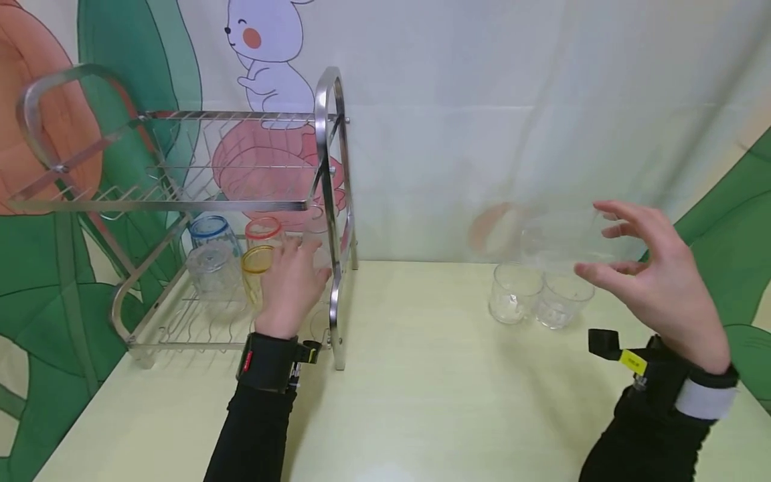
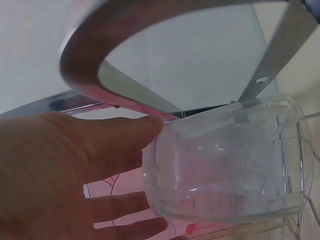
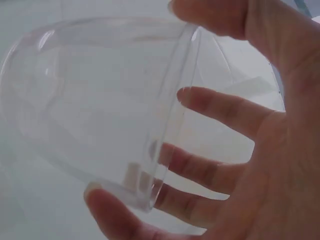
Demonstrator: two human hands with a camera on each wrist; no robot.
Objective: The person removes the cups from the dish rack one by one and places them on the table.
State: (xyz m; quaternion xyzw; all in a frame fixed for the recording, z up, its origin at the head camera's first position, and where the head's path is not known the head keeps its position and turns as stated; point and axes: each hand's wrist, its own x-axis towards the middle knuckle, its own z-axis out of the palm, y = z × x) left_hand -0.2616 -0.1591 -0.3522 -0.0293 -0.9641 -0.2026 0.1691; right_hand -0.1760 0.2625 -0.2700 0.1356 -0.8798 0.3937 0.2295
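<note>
My right grip (image 1: 674, 288) holds a clear, round, glassy cup (image 3: 100, 100) sideways, bottom pointing away left. I can't tell if my left grip (image 1: 292, 284) pinches the clear, glassy tumbler (image 2: 220, 165) beside it.

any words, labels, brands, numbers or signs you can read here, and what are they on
None can be read.
Yellow tag on the right wrist strap: dark marks, too small and blurred to read.
Red mark on the left wristband: too small to tell whether it is lettering.
Clear glasses: no lettering visible.
</note>
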